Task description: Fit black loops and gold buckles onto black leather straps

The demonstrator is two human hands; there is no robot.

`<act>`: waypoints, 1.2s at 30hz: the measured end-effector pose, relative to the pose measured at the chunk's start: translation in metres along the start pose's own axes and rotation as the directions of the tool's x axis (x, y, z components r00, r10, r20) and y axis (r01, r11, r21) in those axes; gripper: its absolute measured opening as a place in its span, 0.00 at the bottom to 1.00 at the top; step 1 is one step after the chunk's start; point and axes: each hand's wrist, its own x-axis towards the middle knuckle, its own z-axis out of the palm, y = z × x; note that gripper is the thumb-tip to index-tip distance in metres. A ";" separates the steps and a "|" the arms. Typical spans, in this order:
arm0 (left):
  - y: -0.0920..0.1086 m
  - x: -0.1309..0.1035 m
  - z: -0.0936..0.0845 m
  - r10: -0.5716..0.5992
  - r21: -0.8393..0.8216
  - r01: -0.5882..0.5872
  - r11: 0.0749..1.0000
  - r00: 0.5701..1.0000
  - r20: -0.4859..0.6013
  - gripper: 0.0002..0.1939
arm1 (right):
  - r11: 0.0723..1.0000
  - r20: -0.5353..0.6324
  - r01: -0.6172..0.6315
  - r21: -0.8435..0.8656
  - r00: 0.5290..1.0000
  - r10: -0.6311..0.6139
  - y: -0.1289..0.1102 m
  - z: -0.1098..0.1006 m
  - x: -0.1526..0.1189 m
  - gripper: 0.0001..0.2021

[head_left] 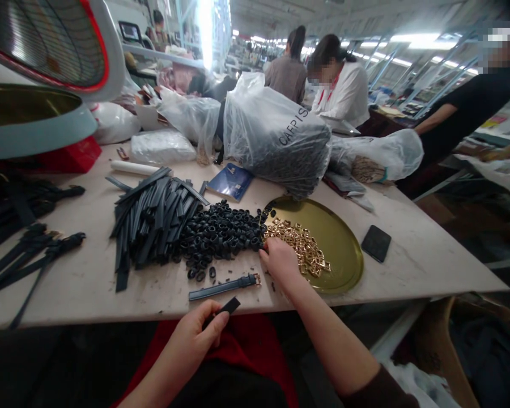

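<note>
My left hand (199, 331) is closed on a black strap (230, 306), whose end sticks out past the thumb, just off the table's front edge. At the left rim of a gold tray (344, 249), my right hand (280, 260) reaches between the gold buckles (308, 249) and a heap of black strap loops (221, 229). Its fingertips are bent down and close together; whatever they pinch is hidden. Between the hands lies a finished-looking strap (225, 287) with a buckle on its right end. Many loose black straps (157, 215) are piled left of the loops.
A blue booklet (230, 181) lies behind the loops, and a black phone (376, 243) right of the tray. Large plastic bags (276, 130) line the table's back. Bundled straps (34, 255) and a heater (55, 45) are at the left. Several people stand beyond the table.
</note>
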 end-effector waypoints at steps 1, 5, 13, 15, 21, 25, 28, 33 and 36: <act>0.000 -0.002 0.000 -0.004 0.001 0.004 1.000 1.000 -0.003 0.16 | 1.000 -0.003 -0.004 0.003 1.000 0.004 -0.001 0.003 -0.001 0.06; -0.004 -0.007 0.002 -0.002 0.003 0.003 1.000 1.000 -0.024 0.17 | 0.999 -0.026 -0.038 -0.001 0.999 0.038 -0.001 0.010 0.000 0.13; 0.002 -0.021 0.004 0.120 0.039 -0.117 0.992 0.988 -0.102 0.16 | 0.998 0.015 -0.066 0.019 0.998 0.066 -0.003 0.011 0.009 0.07; 0.006 -0.026 0.003 0.153 0.066 -0.146 0.987 0.981 -0.121 0.15 | 0.998 0.008 -0.069 -0.004 0.998 0.069 -0.003 0.012 0.006 0.07; 0.006 -0.035 0.008 0.182 0.050 -0.177 0.983 0.974 -0.135 0.15 | 0.994 -0.035 -0.053 -0.092 0.998 0.050 -0.005 0.008 -0.005 0.08; 0.001 -0.036 0.009 0.190 0.054 -0.184 0.981 0.972 -0.138 0.14 | 0.992 -0.042 -0.025 -0.126 0.999 0.019 -0.010 0.006 -0.004 0.08; -0.001 -0.036 0.005 0.208 0.088 -0.197 0.977 0.967 -0.147 0.14 | 0.990 -0.034 -0.017 -0.138 0.999 0.013 -0.014 0.006 -0.002 0.08; 0.006 -0.032 -0.001 0.209 0.121 -0.191 0.974 0.965 -0.161 0.14 | 0.991 -0.022 0.005 -0.131 1.000 -0.008 -0.011 0.006 -0.003 0.09; 0.015 -0.024 -0.002 0.231 0.147 -0.209 0.967 0.962 -0.148 0.13 | 0.993 -0.015 0.038 -0.115 0.999 -0.040 -0.004 0.000 -0.007 0.11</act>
